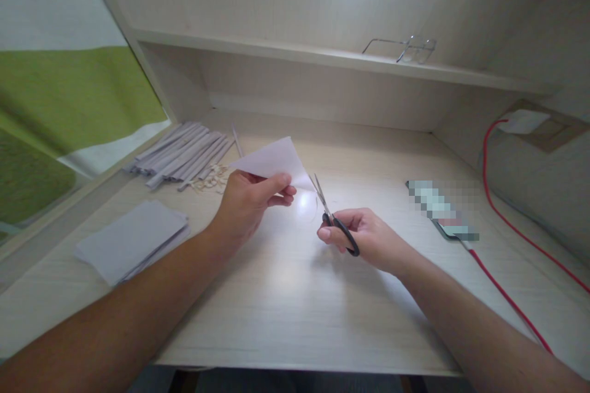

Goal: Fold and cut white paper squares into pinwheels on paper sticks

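Observation:
My left hand [251, 199] pinches a white sheet of paper [274, 159] by its lower edge and holds it above the desk. My right hand [364, 236] grips black-handled scissors [334, 218]. Their blades point up and left, slightly apart, with the tips at the paper's right edge. A thin curl of paper hangs just under the blades.
The pale wooden desk [295, 295] carries a stack of white sheets [131, 242] at the front left, a row of rolled paper strips [184, 153] with small scraps at the back left, and a phone [442, 209] on a red cable [507, 298] at the right. Glasses [405, 49] lie on the shelf.

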Demonstrator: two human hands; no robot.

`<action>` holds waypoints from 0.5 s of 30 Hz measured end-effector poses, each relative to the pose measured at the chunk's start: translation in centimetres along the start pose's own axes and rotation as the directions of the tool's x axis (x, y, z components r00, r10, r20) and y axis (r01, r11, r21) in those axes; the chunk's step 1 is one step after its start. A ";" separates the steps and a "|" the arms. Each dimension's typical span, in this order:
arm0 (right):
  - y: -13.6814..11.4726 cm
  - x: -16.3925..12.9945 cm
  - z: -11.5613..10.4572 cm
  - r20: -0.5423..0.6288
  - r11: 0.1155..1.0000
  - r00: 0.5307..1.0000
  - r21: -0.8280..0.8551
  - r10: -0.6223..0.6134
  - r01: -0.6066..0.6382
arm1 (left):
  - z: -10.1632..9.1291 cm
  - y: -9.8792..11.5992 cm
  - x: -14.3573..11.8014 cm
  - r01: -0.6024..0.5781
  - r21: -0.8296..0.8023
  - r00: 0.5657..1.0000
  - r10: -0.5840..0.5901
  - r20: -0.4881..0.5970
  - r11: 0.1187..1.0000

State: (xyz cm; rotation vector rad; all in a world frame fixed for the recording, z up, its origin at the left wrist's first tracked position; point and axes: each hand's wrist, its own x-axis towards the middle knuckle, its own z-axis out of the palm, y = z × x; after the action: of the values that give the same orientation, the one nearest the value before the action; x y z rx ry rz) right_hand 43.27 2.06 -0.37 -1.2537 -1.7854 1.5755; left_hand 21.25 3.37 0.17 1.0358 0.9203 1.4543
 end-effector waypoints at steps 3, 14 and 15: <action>-0.3 -0.1 0.2 0.029 1.000 1.000 -0.022 0.006 -0.005 | 0.0 -0.1 -0.1 -0.025 0.018 1.000 0.026 -0.010 1.000; 0.1 -0.2 0.2 0.027 1.000 1.000 -0.002 0.007 -0.007 | -0.2 -0.7 -0.1 -0.184 0.193 0.979 0.197 -0.052 0.964; 0.1 -0.2 0.2 0.029 1.000 1.000 -0.006 0.007 -0.006 | -0.2 -0.7 -0.1 -0.185 0.194 0.979 0.198 -0.052 0.963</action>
State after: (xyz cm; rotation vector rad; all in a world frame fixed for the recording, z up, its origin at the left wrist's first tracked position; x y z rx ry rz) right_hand 43.22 1.77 -0.50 -1.2465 -1.8067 1.6009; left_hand 21.29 3.35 -0.55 1.2485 1.0479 1.5951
